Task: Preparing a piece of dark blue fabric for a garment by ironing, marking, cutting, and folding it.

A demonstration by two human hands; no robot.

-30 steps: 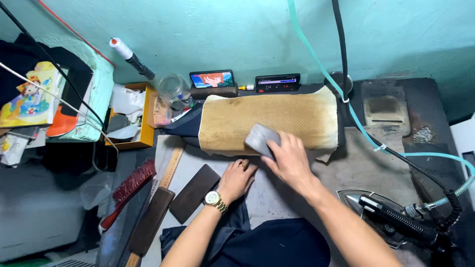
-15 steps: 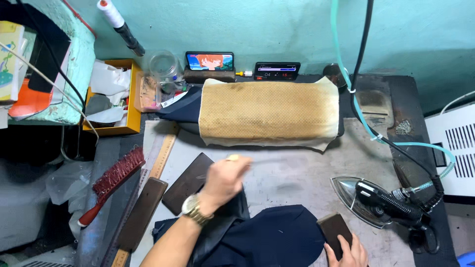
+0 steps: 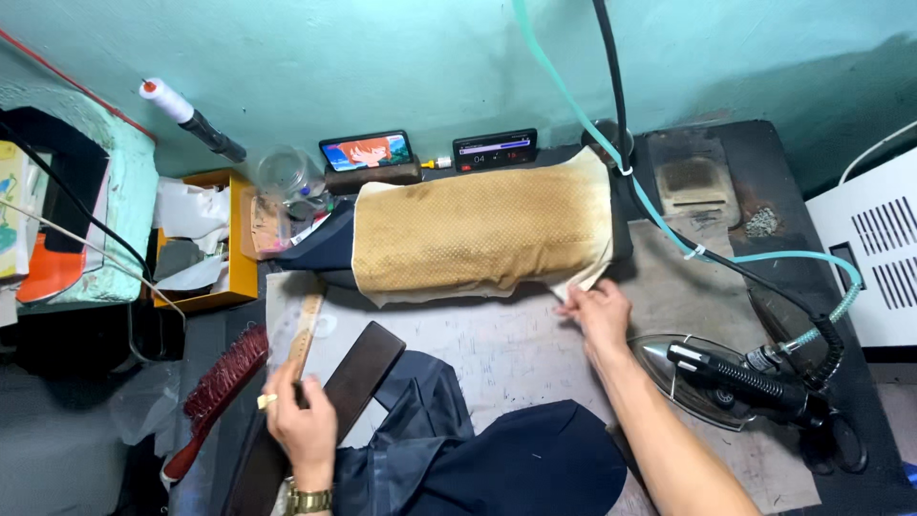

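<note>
My left hand point(image 3: 304, 425) is at the lower left, closed around the near end of a wooden ruler point(image 3: 308, 330) that lies on the pale work surface; a small yellow piece shows at its fingers. Just right of it lies a dark wooden block point(image 3: 361, 368). My right hand point(image 3: 597, 311) pinches the lower right corner of a tan dotted cloth point(image 3: 478, 229) that covers a padded pressing cushion at the back. A dark navy garment point(image 3: 497, 463) lies bunched at the near edge between my arms.
A steam iron point(image 3: 726, 382) with black cord and teal hose point(image 3: 669, 229) rests at the right. A red brush point(image 3: 224, 382) lies at the left. Two phones point(image 3: 368, 151) lean on the back wall, beside an orange box point(image 3: 239, 277), a jar and a thread spool point(image 3: 162, 96).
My right hand rose from the lower right, where it held a dark flat object, to the cloth's corner. My left hand shifted left from above the dark block onto the ruler.
</note>
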